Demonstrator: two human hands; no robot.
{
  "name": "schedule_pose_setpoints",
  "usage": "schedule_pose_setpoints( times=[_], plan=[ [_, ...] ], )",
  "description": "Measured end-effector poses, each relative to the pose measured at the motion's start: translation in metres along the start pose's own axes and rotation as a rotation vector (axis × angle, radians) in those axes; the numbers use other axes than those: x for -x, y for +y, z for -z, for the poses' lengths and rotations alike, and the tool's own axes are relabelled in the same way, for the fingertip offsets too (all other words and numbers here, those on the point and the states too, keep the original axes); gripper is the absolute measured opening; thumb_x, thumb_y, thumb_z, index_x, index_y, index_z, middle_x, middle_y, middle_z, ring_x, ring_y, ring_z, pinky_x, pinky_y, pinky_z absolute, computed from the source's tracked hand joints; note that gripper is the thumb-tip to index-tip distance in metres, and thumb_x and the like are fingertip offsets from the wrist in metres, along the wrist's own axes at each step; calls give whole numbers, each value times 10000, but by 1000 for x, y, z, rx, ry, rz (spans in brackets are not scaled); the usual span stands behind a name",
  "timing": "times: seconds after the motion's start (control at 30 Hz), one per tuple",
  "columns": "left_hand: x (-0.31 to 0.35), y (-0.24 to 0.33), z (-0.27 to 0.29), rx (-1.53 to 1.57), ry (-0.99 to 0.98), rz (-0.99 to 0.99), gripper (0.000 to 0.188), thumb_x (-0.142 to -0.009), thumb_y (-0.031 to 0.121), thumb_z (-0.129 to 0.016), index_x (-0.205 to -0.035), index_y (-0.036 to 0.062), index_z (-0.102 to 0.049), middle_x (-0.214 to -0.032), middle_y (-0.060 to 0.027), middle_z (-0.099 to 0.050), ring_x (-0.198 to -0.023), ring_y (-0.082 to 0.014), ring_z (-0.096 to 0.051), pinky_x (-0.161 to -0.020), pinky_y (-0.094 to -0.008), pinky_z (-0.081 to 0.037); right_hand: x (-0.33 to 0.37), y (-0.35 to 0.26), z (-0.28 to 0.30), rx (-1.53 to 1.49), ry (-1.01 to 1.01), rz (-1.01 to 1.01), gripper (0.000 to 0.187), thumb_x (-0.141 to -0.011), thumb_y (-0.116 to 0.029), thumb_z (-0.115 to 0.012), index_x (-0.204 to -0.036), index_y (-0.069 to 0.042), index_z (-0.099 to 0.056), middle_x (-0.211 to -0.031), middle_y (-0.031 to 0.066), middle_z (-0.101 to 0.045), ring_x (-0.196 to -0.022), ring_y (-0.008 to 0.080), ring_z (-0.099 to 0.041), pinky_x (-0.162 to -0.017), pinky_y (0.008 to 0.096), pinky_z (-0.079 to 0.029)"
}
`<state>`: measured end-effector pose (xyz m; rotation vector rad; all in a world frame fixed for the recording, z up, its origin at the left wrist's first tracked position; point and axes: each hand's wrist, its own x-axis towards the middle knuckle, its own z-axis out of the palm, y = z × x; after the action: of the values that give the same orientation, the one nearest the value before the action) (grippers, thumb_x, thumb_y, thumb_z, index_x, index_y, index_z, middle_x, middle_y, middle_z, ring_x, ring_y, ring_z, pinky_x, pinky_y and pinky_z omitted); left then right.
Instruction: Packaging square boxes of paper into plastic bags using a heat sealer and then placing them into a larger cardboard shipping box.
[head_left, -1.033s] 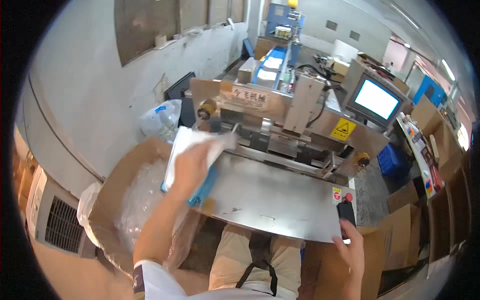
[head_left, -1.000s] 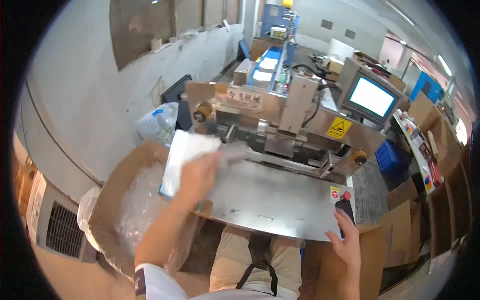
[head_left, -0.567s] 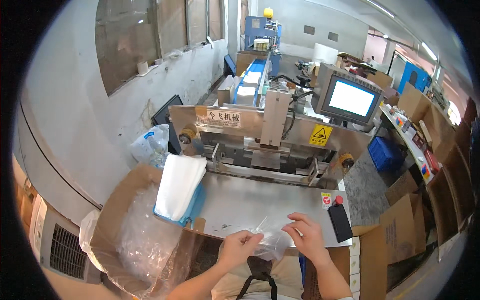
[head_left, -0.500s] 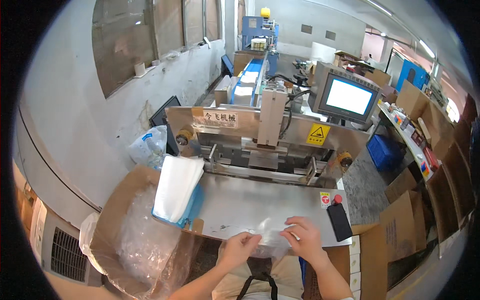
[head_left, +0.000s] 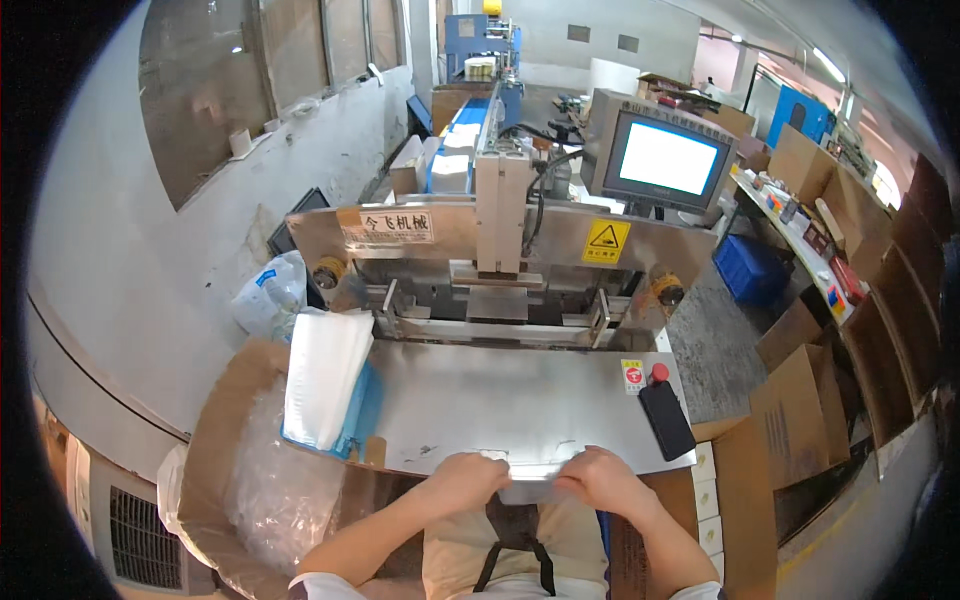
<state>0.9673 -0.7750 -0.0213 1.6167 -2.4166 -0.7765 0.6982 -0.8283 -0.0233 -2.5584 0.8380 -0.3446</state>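
Observation:
At the front edge of the metal worktable (head_left: 480, 395), a clear plastic bag (head_left: 532, 472) stretches between my two hands. My left hand (head_left: 468, 482) is closed on its left side, fingers curled in. On the right side, my right hand (head_left: 602, 482) grips it the same way. The bag's lower part hangs past the table edge above my lap. A stack of white, translucent bags (head_left: 325, 375) leans in a blue tray (head_left: 362, 405) at the table's left.
Behind the tabletop stands a metal machine (head_left: 498, 215) with a lit screen (head_left: 667, 158). A black phone-like slab (head_left: 666, 420) and a red button (head_left: 659, 373) sit at right. A cardboard box of clear plastic (head_left: 285, 480) stands left; open cartons (head_left: 800, 410) stand right.
My right hand has gone from raised, spread fingers to a closed grip. Both hands now hold the bag taut at the edge. The view has shifted, so the scene sits further left.

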Motion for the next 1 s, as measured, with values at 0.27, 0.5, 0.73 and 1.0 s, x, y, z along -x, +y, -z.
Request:
schedule_pose_setpoints(
  times=[0.27,0.5,0.73,1.0],
  plan=[
    [3,-20,49,299,-258,-12,278,-988,305,-533,-1034,48,-631,-867,-251,-676,-856,-454,-653,-766,-527,-497,-19,20,21,-393,-54,162,169,-881,-218,-699,-842,-54,-716,-870,105,-692,-897,311,-630,-898,415,-480],
    [-87,-120,72,195,-79,-23,308,-978,315,-538,-1002,33,-659,-962,-216,-693,-894,-390,-661,-796,-456,-512,-113,91,-1,-384,28,-50,203,-898,-209,-645,-898,-28,-736,-828,168,-707,-764,326,-668,-714,397,-520],
    [-180,-188,131,288,-163,243,326,-917,365,-664,-1007,53,-668,-917,-62,-678,-871,-138,-627,-739,-326,-522,-207,145,1,-422,97,-256,262,-925,-229,-642,-924,25,-704,-721,174,-661,-660,203,-597,-648,370,-489],
    [-235,-222,140,287,108,78,551,-750,403,-851,-1089,-2,-693,-967,-63,-707,-863,-190,-640,-756,-359,-522,-256,171,19,-397,263,-357,269,-908,-228,-635,-919,35,-689,-836,230,-681,-791,344,-680,-728,416,-516]
  ],
)
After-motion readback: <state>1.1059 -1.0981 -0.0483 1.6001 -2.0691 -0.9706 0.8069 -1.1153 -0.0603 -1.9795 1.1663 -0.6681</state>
